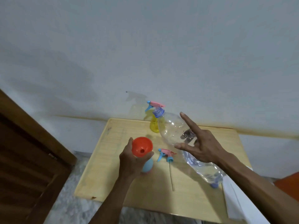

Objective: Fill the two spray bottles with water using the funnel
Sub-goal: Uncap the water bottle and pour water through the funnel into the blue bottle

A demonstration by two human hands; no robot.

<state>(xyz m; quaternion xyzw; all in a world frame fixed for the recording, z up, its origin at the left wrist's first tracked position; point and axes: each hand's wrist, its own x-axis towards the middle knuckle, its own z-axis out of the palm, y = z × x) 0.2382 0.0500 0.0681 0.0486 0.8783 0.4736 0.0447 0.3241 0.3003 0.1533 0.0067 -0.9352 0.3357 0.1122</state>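
Observation:
My left hand (131, 157) grips the neck of a light blue spray bottle (147, 165) standing on the table, and an orange funnel (142, 147) sits in its mouth. My right hand (199, 143) holds a big clear water bottle (174, 131), tilted with its blue-ringed mouth up and to the left, index finger stretched out; water lies in its lower end. A yellow spray bottle (153, 125) with its pink and blue trigger head on stands at the table's far edge, partly behind the clear bottle. A loose pink and blue spray head (166, 155) with its long tube lies on the table.
The pale wooden table (113, 175) stands against a white wall. A dark wooden door (24, 159) is at the left. A small blue cap (214, 185) lies near the table's right edge. White cloth and something orange (288, 181) show at the lower right.

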